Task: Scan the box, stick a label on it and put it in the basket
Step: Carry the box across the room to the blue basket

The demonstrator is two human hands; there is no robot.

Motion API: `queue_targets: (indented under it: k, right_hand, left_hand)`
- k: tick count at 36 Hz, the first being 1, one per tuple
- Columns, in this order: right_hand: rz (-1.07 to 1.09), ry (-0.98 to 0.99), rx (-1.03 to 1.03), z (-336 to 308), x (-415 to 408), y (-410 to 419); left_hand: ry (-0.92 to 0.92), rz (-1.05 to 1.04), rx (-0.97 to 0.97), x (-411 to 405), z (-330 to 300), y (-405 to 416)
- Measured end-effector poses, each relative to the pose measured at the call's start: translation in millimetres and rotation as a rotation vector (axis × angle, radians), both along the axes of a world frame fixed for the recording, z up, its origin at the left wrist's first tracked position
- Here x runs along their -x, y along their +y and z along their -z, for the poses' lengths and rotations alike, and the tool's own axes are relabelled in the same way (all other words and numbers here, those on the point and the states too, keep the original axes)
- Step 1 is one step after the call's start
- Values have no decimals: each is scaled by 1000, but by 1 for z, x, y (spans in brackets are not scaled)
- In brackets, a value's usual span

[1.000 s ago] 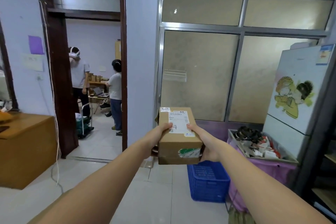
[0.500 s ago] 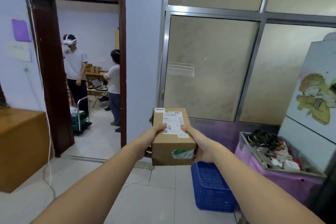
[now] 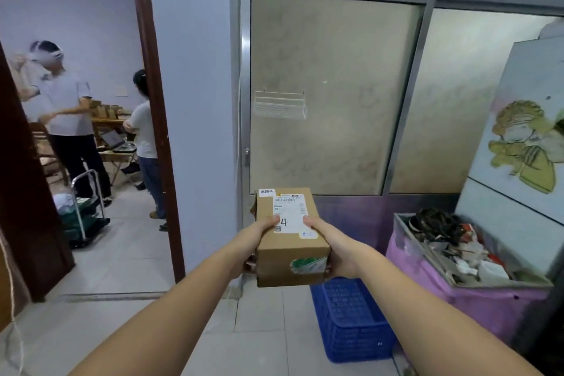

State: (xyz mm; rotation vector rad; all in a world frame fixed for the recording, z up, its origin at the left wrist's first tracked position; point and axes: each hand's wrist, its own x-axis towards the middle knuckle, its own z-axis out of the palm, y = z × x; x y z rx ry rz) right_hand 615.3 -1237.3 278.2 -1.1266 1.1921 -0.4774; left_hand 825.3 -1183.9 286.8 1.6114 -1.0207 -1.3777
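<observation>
I hold a brown cardboard box out in front of me at arm's length, level, with both hands. A white shipping label with a handwritten number lies on its top, and a green-and-white sticker sits on its near face. My left hand grips the left side with the thumb on the label. My right hand grips the right side, thumb on top too. A blue plastic basket stands on the tiled floor below and to the right of the box.
A purple bin full of scraps stands right of the basket, with a white fridge behind it. Frosted glass panels fill the wall ahead. Through the doorway on the left, two people stand by a table, near a trolley.
My view has moved forward and to the right, so the basket and glass wall are closer. The box stays held in both hands. The wooden desk on the left has left the view.
</observation>
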Motion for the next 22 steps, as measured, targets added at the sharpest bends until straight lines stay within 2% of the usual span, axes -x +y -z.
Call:
queue_targets:
  k: [12,22]
  right_hand:
    - [-24,-18,-28,10,-54,-165]
    - [1,-48,-34,18,-112,-291]
  left_hand:
    - [-39,-46,-34,-52,1,-152]
    - [-99,0,-30,-116,9,-295]
